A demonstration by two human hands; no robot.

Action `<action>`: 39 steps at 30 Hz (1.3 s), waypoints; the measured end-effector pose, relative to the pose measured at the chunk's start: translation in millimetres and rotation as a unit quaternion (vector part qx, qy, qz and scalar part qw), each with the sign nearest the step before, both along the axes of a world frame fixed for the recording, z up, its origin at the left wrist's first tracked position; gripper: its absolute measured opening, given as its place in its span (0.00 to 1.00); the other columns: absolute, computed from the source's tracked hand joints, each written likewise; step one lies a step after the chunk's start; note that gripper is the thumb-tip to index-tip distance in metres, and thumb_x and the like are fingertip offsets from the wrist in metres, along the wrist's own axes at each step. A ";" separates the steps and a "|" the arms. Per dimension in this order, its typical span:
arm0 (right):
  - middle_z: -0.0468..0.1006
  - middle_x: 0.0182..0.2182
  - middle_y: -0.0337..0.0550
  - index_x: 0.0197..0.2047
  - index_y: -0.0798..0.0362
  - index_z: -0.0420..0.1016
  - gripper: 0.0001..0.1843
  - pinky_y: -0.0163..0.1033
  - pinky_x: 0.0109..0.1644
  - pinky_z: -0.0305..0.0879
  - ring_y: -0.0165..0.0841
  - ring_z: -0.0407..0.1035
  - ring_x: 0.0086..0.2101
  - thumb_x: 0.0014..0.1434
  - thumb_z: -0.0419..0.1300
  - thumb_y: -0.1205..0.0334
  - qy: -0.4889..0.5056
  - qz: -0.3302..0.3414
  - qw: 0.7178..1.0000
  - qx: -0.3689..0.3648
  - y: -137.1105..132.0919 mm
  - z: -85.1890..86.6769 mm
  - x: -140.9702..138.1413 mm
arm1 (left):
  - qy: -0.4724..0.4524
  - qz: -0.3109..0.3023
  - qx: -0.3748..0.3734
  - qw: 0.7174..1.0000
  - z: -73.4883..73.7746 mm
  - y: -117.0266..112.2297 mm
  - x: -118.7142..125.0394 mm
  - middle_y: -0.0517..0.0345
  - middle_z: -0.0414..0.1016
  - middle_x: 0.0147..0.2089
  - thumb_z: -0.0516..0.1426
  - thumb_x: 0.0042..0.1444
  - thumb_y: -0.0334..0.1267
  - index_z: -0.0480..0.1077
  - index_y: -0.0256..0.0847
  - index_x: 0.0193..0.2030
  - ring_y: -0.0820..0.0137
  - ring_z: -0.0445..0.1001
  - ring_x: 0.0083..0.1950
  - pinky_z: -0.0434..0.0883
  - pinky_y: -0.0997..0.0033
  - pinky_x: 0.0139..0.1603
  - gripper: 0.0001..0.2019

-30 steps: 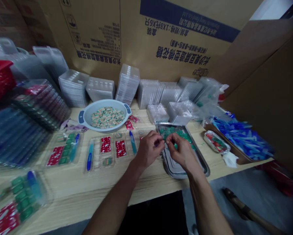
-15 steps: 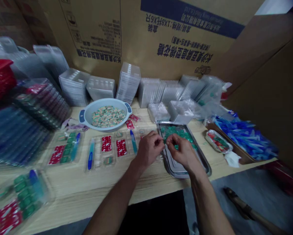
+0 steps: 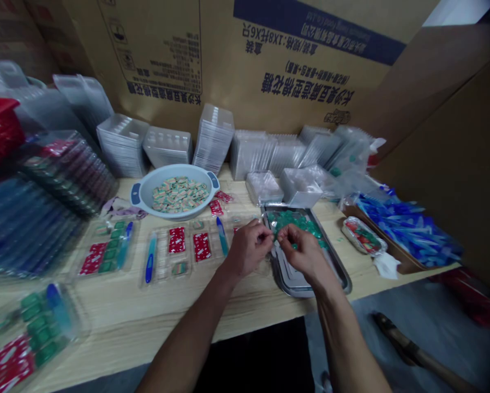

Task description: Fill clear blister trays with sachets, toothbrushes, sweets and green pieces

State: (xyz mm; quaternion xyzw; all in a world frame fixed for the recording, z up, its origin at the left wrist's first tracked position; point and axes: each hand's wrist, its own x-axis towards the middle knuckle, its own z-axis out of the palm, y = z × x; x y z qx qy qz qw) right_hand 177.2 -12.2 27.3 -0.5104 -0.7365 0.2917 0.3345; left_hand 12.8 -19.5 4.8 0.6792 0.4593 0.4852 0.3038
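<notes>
My left hand (image 3: 248,249) and my right hand (image 3: 306,253) meet above the left edge of a steel tray (image 3: 310,273), with their fingertips pinched close together. Whatever lies between the fingers is too small or hidden to tell. Green wrapped pieces (image 3: 294,221) lie heaped in the far part of the tray, just beyond my right fingers. Left of my left hand lies a clear blister tray (image 3: 185,256) holding red packets and a blue-handled item.
A pale blue bowl (image 3: 147,192) of wrapped sweets stands on the wooden table (image 3: 245,305). Stacks of clear plastic trays (image 3: 249,155) line the back against cardboard boxes (image 3: 269,65). Filled blister packs (image 3: 48,218) pile at left, and a brown tray of blue pieces (image 3: 408,234) sits at right.
My hands stay at the tray's left edge with fingertips pinched together. The view shifts only slightly, and no object has visibly changed place.
</notes>
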 end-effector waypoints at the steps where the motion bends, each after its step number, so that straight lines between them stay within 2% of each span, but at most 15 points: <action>1: 0.71 0.24 0.37 0.30 0.50 0.68 0.07 0.36 0.32 0.56 0.31 0.62 0.26 0.57 0.55 0.57 -0.011 -0.004 1.000 0.006 -0.8 0.8 -1.3 | 0.004 0.009 -0.001 1.000 0.0 -0.5 0.7 0.61 0.69 0.31 0.58 0.55 0.26 0.74 0.38 0.30 0.74 0.68 0.32 0.62 0.75 0.33 0.06; 3: 0.71 0.24 0.37 0.30 0.50 0.68 0.07 0.36 0.32 0.56 0.31 0.63 0.27 0.56 0.56 0.57 -0.013 -0.007 1.000 0.009 -1.5 1.4 -3.1 | 0.008 0.032 0.002 0.999 -0.3 -1.4 2.3 0.62 0.69 0.31 0.59 0.52 0.24 0.73 0.38 0.29 0.74 0.68 0.32 0.62 0.75 0.33 0.06; 6: 0.70 0.25 0.37 0.30 0.50 0.68 0.09 0.36 0.32 0.56 0.31 0.62 0.27 0.56 0.57 0.54 0.037 0.004 0.999 -0.027 -0.2 -0.3 -2.3 | -0.003 0.049 0.010 0.999 -1.6 -1.6 3.6 0.61 0.69 0.31 0.59 0.52 0.24 0.73 0.38 0.29 0.74 0.68 0.33 0.62 0.75 0.34 0.06; 10: 0.68 0.25 0.37 0.29 0.51 0.68 0.15 0.36 0.31 0.55 0.30 0.60 0.27 0.56 0.60 0.48 0.135 -0.001 0.987 -0.085 1.6 0.3 0.8 | -0.053 0.004 -0.019 0.998 -2.2 0.6 2.1 0.61 0.71 0.31 0.58 0.58 0.29 0.78 0.38 0.34 0.74 0.69 0.33 0.63 0.75 0.34 0.06; 14: 0.66 0.24 0.35 0.29 0.51 0.68 0.16 0.36 0.30 0.53 0.29 0.57 0.26 0.53 0.61 0.46 0.163 -0.001 0.981 -0.109 0.9 3.0 0.5 | -0.065 -0.015 -0.038 0.997 -0.8 2.2 -0.6 0.60 0.72 0.31 0.62 0.58 0.35 0.79 0.39 0.36 0.74 0.69 0.33 0.64 0.74 0.34 0.04; 19: 0.67 0.24 0.35 0.29 0.50 0.67 0.15 0.36 0.30 0.54 0.30 0.59 0.26 0.55 0.58 0.47 0.118 -0.004 0.989 -0.091 1.1 -1.9 0.6 | -0.036 -0.017 -0.040 0.998 -1.1 2.3 -1.0 0.62 0.69 0.29 0.61 0.59 0.32 0.78 0.39 0.33 0.74 0.68 0.31 0.63 0.74 0.34 0.05; 22: 0.68 0.23 0.36 0.29 0.49 0.66 0.10 0.36 0.31 0.54 0.31 0.61 0.25 0.56 0.56 0.52 0.028 -0.023 0.999 -0.035 -0.3 -2.9 -0.6 | 0.019 0.014 -0.026 0.999 -1.5 1.0 1.6 0.61 0.68 0.29 0.60 0.58 0.30 0.77 0.39 0.31 0.73 0.68 0.31 0.62 0.73 0.33 0.06; 25: 0.70 0.23 0.37 0.30 0.49 0.66 0.06 0.37 0.31 0.54 0.32 0.62 0.24 0.55 0.53 0.57 -0.058 -0.047 0.997 0.027 -3.4 0.2 -5.0 | 0.045 0.032 -0.016 0.998 -0.6 -0.9 3.8 0.61 0.68 0.30 0.59 0.56 0.27 0.75 0.39 0.29 0.73 0.68 0.32 0.62 0.73 0.34 0.07; 28: 0.72 0.24 0.39 0.30 0.48 0.66 0.06 0.37 0.31 0.55 0.33 0.64 0.26 0.55 0.52 0.58 -0.068 -0.047 0.996 0.043 -4.6 2.4 -8.6 | 0.028 0.036 -0.019 0.999 1.2 -2.5 4.4 0.61 0.68 0.30 0.59 0.53 0.25 0.73 0.39 0.28 0.73 0.68 0.32 0.62 0.74 0.33 0.07; 34: 0.71 0.25 0.37 0.29 0.49 0.67 0.09 0.37 0.33 0.57 0.32 0.64 0.27 0.56 0.56 0.54 -0.005 -0.024 0.999 -0.023 1.9 -5.0 -4.0 | 0.032 0.071 -0.021 0.997 4.9 -5.3 6.6 0.62 0.68 0.30 0.59 0.51 0.25 0.72 0.39 0.27 0.73 0.68 0.32 0.62 0.73 0.34 0.07; 39: 0.66 0.24 0.36 0.29 0.50 0.67 0.16 0.35 0.31 0.55 0.30 0.58 0.27 0.55 0.60 0.46 0.130 0.019 0.984 -0.120 2.7 -3.6 -2.0 | 0.014 0.090 -0.033 0.995 4.6 -6.1 8.0 0.63 0.68 0.28 0.60 0.49 0.24 0.72 0.40 0.26 0.73 0.67 0.31 0.61 0.74 0.33 0.07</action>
